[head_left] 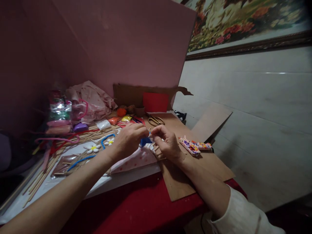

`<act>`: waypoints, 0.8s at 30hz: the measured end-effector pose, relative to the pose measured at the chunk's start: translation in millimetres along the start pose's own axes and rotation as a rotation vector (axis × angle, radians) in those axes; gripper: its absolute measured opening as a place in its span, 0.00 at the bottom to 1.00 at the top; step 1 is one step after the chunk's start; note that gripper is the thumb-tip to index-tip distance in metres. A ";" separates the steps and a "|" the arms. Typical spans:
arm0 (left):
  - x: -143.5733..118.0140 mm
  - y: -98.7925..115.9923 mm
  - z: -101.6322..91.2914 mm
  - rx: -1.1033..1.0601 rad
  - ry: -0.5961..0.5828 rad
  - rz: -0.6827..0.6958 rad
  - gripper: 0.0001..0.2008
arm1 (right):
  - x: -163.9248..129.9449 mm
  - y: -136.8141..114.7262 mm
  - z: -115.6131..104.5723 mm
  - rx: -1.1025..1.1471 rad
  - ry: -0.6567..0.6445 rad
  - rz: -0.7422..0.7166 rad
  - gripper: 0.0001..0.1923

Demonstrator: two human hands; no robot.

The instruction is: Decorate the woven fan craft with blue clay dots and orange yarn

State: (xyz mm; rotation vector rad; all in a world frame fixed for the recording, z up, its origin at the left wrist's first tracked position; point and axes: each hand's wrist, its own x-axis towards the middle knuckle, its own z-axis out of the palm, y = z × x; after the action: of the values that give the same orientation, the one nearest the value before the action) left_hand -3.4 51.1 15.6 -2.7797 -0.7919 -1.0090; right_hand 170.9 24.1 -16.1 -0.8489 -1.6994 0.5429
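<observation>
My left hand [130,138] and my right hand [167,143] meet in the middle, fingertips almost touching. The fingers of each hand are pinched together, and what lies in them is too small to make out. Just below the fingertips is a blue piece [145,141] of soft-looking material. Under the hands lies pinkish-white dotted cloth [134,161], with thin wooden sticks [158,152] beside my right hand. Left of my left hand, white flowers with yellow centres [93,148] and a blue pipe cleaner [81,161] rest on a woven-looking brown piece.
Scissors [156,121] lie behind my hands on brown cardboard [180,182]. A flowery cloth bundle [191,146] sits to the right. Long sticks [36,185], small coloured packets [114,121] and bagged craft supplies [59,112] fill the left. A red card [155,102] stands behind.
</observation>
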 end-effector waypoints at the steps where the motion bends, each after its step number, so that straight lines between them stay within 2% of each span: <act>1: -0.6 -0.7 -0.3 0.015 0.005 -0.007 0.11 | 0.0 -2.3 -1.5 -0.033 -0.021 -0.027 0.03; 5: -3.2 -2.9 0.0 0.023 0.069 -0.043 0.08 | 0.4 -8.7 -4.5 -0.147 -0.084 -0.159 0.06; 8: -3.4 -5.6 1.0 -0.001 0.108 -0.050 0.07 | 1.0 -6.1 -3.3 -0.206 -0.098 -0.202 0.08; 13: -0.6 -11.5 4.4 -0.258 0.242 -0.060 0.08 | 1.9 3.0 -1.2 -0.169 -0.045 -0.234 0.12; 18: 1.5 -10.0 8.1 -0.515 0.234 -0.219 0.06 | 2.6 6.1 0.0 -0.133 -0.027 -0.230 0.09; 24: 1.8 -0.6 12.5 -0.517 0.255 -0.315 0.07 | 3.4 8.2 -0.1 -0.119 -0.050 -0.185 0.04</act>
State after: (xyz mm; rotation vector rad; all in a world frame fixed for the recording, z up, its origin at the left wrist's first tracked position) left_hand 4.7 55.5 6.9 -2.8736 -1.0822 -1.8141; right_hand 172.7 31.9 -19.9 -0.7576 -1.8485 0.3428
